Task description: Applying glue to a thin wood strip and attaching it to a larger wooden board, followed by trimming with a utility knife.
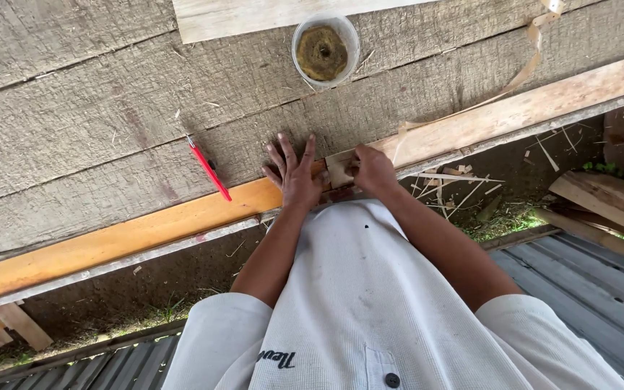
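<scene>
On rough grey planks point(95, 108), orange board point(146, 231), red pencil point(209, 170)

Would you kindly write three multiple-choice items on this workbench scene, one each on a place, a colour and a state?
1. Where does the round plastic cup stand?
A. on the grey planks beyond the hands
B. on the corrugated metal sheet
C. on the ground

2. What colour is the pencil lying on the bench?
A. blue
B. red
C. green

3. How is the left hand placed?
A. clenched in a fist
B. lifted in the air
C. flat, fingers spread, on the long wooden strip

Answers: 1 A, it sits on the planks above both hands; 2 B, its shaft is plainly red; 3 C, the palm presses the strip while the right hand grips a small wooden block.
</scene>
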